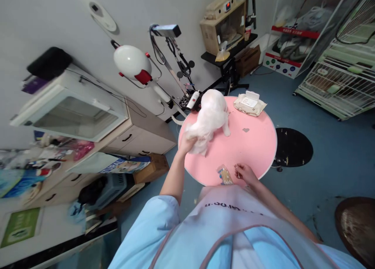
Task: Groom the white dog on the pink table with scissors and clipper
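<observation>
Head view: left hand (pixel 187 143) holds white animal (pixel 211 112); package (pixel 131 165) shows "URAL".

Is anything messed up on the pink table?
Maybe one thing: a grey patch on the table, between the wipes and the right hand. It breaks up the smooth pink, like worn-off covering, but I can't tell for sure.
</observation>
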A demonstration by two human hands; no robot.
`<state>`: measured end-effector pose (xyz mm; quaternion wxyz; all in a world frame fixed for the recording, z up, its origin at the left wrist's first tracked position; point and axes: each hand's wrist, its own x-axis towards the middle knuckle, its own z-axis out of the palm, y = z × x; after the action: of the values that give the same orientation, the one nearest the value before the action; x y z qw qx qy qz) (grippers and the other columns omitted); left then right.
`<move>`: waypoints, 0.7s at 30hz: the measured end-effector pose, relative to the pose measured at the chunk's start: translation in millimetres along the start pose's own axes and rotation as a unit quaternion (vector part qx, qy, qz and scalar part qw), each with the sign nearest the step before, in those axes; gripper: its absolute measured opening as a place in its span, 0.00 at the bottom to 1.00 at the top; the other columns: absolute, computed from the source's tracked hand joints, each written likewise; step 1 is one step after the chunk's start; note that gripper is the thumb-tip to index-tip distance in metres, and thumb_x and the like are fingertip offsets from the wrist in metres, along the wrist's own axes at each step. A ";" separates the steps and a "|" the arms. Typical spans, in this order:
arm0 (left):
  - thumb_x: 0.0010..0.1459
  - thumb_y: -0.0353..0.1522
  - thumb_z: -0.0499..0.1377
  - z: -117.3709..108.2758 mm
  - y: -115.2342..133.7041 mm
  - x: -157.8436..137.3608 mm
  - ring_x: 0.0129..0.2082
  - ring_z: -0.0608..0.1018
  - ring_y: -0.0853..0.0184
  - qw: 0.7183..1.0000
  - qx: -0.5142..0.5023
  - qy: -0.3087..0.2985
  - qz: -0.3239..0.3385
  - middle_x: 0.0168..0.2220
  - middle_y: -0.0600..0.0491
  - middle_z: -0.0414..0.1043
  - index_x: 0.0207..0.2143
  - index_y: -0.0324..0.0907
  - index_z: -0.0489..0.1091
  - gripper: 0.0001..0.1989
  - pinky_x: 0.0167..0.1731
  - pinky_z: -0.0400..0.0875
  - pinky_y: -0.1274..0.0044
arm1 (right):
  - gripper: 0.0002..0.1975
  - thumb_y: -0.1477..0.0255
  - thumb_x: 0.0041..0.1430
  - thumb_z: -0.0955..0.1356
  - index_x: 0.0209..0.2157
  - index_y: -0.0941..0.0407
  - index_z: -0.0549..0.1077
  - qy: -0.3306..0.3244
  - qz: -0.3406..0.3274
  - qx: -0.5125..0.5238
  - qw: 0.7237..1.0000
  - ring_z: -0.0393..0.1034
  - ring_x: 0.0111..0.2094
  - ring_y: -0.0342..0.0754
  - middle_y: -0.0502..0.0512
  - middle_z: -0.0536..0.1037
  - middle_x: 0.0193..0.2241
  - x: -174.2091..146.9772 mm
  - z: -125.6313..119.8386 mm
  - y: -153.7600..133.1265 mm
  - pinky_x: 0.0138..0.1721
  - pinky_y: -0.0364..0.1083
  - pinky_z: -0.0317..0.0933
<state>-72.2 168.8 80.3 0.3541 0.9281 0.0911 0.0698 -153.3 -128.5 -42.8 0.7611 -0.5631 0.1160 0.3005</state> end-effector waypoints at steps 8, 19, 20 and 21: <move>0.42 0.41 0.68 -0.6 -24.0 12.0 0.42 0.78 0.57 0.914 -0.364 -0.169 -0.063 0.42 0.42 0.77 0.40 0.37 0.74 0.24 0.47 0.71 0.65 | 0.16 0.57 0.49 0.66 0.29 0.57 0.69 0.058 -0.167 -0.145 0.973 0.63 0.22 0.44 0.49 0.69 0.21 14.3 20.3 -25.5 0.26 0.44 0.58; 0.48 0.32 0.59 19.0 29.3 12.0 0.30 0.75 0.65 0.964 -0.237 -0.059 -0.103 0.27 0.51 0.73 0.27 0.37 0.72 0.06 0.31 0.69 0.75 | 0.14 0.71 0.64 0.62 0.44 0.50 0.77 0.109 -0.427 -0.621 0.648 0.67 0.41 0.50 0.59 0.72 0.44 57.3 125.4 -112.1 0.35 0.44 0.60; 0.49 0.31 0.57 17.1 37.1 12.2 0.33 0.75 0.64 0.978 -0.193 0.005 -0.085 0.29 0.50 0.74 0.27 0.37 0.72 0.06 0.34 0.69 0.75 | 0.14 0.71 0.64 0.61 0.43 0.50 0.77 0.104 -0.424 -0.638 0.635 0.67 0.40 0.49 0.58 0.72 0.44 62.2 123.2 -108.9 0.35 0.43 0.60; 0.52 0.31 0.56 17.1 46.2 11.3 0.37 0.76 0.64 0.984 -0.157 0.063 -0.050 0.33 0.49 0.75 0.29 0.38 0.72 0.07 0.37 0.69 0.75 | 0.14 0.72 0.64 0.61 0.43 0.50 0.77 0.102 -0.425 -0.645 0.627 0.67 0.39 0.48 0.58 0.73 0.44 66.9 119.9 -104.6 0.35 0.43 0.60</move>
<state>-52.3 126.4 99.3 0.4918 0.8492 0.1477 0.1233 -58.1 -14.9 45.8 0.2299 -0.9237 -0.2829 -0.1176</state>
